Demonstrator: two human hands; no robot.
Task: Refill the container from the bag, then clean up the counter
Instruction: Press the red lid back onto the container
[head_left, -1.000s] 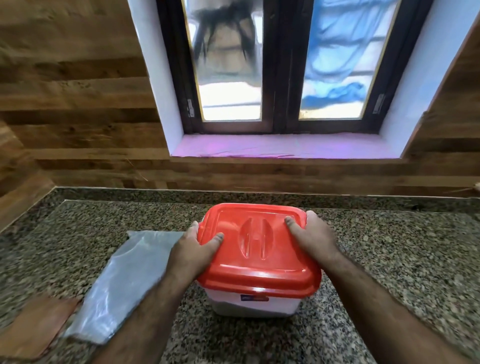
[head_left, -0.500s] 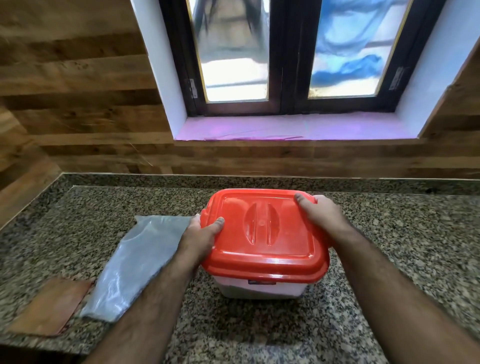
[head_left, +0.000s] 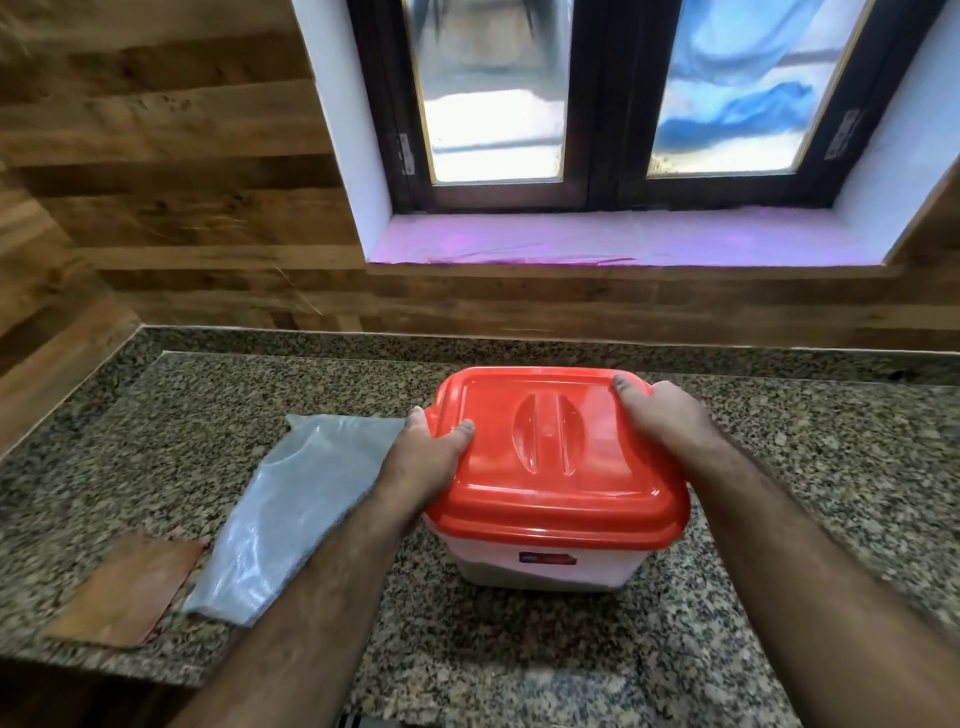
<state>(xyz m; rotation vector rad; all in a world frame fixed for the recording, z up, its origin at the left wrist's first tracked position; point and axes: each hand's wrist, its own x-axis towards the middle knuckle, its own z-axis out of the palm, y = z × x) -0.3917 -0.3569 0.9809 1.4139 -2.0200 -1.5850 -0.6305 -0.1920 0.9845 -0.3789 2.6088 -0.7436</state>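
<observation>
Wood-panelled wall (head_left: 156, 156), dark-framed window (head_left: 602, 104), speckled granite counter (head_left: 831, 467)

**Counting what is sitting on the counter**

One container (head_left: 545, 566) is standing on one granite counter (head_left: 779, 519), wearing one red lid (head_left: 550, 467). One flattened clear bag (head_left: 291, 514) is lying just to its left, and one brownish flat sheet (head_left: 124, 592) is lying at the bag's near-left corner. Two hands are showing: one left hand (head_left: 421, 462) and one right hand (head_left: 665, 415), each gripping a side of the lid. Behind, one window is showing two glass panes (head_left: 493, 93), and one pink-lined sill (head_left: 623, 241) is running beneath them.
</observation>
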